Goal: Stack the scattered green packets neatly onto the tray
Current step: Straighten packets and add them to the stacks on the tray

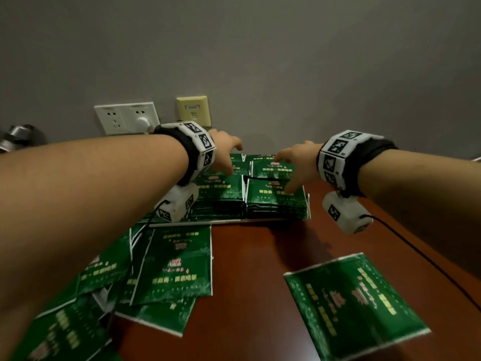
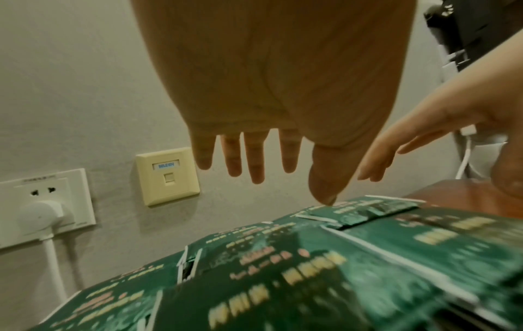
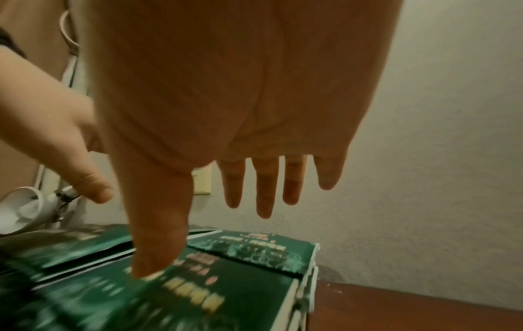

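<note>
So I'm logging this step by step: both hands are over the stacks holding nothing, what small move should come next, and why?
Probably draw the right hand back to the lone packet lying on the table and pick it up. Both it and the left hand are open and empty above the stacked packets, while that one and a loose pile are still unstacked.

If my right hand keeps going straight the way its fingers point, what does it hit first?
Probably the grey wall. The right hand is open over the stacked green packets, its fingers aimed past them; depth is unclear.
</note>
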`<state>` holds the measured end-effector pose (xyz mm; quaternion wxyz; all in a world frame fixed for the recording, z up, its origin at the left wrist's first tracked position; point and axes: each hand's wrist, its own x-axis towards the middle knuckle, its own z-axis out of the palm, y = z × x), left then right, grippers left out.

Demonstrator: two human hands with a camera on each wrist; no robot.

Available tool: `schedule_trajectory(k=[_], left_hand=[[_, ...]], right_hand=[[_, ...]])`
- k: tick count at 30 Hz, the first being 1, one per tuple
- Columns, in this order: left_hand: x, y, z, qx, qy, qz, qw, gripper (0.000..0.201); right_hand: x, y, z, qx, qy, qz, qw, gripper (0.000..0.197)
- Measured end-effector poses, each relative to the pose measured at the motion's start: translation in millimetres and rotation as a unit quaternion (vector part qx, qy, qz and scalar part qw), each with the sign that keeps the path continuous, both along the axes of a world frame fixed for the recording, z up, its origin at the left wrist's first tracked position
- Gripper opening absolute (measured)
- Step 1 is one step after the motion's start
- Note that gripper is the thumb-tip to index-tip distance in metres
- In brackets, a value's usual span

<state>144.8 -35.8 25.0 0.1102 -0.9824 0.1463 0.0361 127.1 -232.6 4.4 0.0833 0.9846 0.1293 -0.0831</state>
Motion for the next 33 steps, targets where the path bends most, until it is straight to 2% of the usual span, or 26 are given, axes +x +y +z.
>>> schedule_trajectory(k=[2,5,6,9,10,12,14,15,16,18,19,20,22,25,30,33], left_hand=[[-22,-3,-6,0.009,-0.008,-0.011,1.0,0.067],[-63,-9,-21,0.019,-0.001,-0.018,1.0,0.064],[-78,-10,-28,0.019,0.009,-0.017,1.0,0.063],[-124,-9,-50,0.019,0.014,-0.009,1.0,0.058],[-139,-7,-59,0.012,0.01,0.002,1.0,0.058],[-167,1,-78,-0.003,0.0,0.054,0.999,0.065],[-193,12,-96,-0.013,0.008,0.129,0.992,0.076],[-203,19,-104,-0.014,0.017,0.159,0.987,0.082],[-213,24,-109,-0.01,0.028,0.174,0.984,0.087],[-227,34,-114,-0.004,0.059,0.165,0.984,0.089],[-233,37,-114,-0.002,0.076,0.15,0.986,0.086],[-239,39,-112,-0.008,0.091,0.137,0.986,0.083],[-249,40,-110,-0.058,0.109,0.116,0.985,0.078],[-258,43,-114,-0.119,0.093,0.083,0.985,0.066],[-265,46,-125,-0.124,0.065,0.056,0.989,0.056],[-265,46,-124,-0.123,0.06,0.055,0.989,0.051]], right_hand=[[-25,-3,-5,0.017,0.012,-0.023,1.0,0.089],[-64,-7,-21,0.007,0.011,-0.078,0.997,0.08],[-80,-7,-29,0.011,0.01,-0.106,0.994,0.086],[-102,-25,-66,-0.028,0.011,-0.163,0.986,0.144],[-111,-27,-77,-0.033,0.018,-0.167,0.985,0.145],[-140,-27,-94,-0.028,0.026,-0.149,0.988,0.135],[-167,-19,-106,-0.069,0.059,-0.134,0.987,0.152],[-179,-14,-109,-0.074,0.067,-0.132,0.986,0.153],[-193,-8,-105,-0.077,0.065,-0.137,0.985,0.144],[-215,4,-94,-0.069,0.068,-0.125,0.987,0.111],[-219,10,-89,-0.059,0.089,-0.112,0.988,0.1],[-219,17,-87,-0.05,0.1,-0.091,0.989,0.098],[-218,33,-86,-0.044,0.087,-0.047,0.994,0.1],[-219,61,-86,-0.03,0.075,-0.006,0.997,0.098],[-204,80,-89,-0.061,0.087,0.002,0.994,0.13],[-195,80,-92,-0.06,0.097,0.007,0.993,0.128]])
